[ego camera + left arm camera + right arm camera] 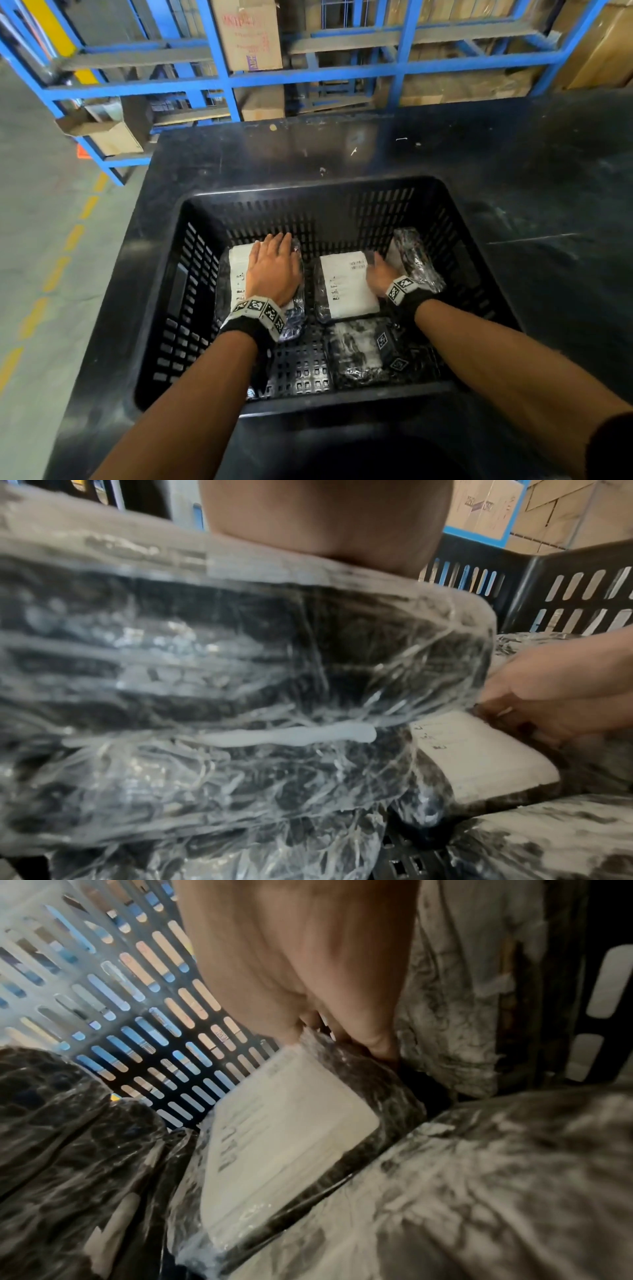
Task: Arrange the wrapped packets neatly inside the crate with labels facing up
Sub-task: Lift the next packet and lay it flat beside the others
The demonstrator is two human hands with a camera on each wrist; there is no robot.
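packets (347,284): four, plastic-wrapped | two labels up | crate (212,219): black, slotted

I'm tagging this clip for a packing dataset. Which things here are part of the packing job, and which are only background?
Part of the job:
- black crate
- left packet under the flat left hand
- middle packet, label up, gripped at its edge by the right hand
- right packet, leaning on the wall
- near packet

Background:
- black table
- blue racking
- cardboard boxes

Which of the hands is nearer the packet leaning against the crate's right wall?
Right. The right hand sits just beside the leaning packet; the left hand rests flat on the far-left packet.
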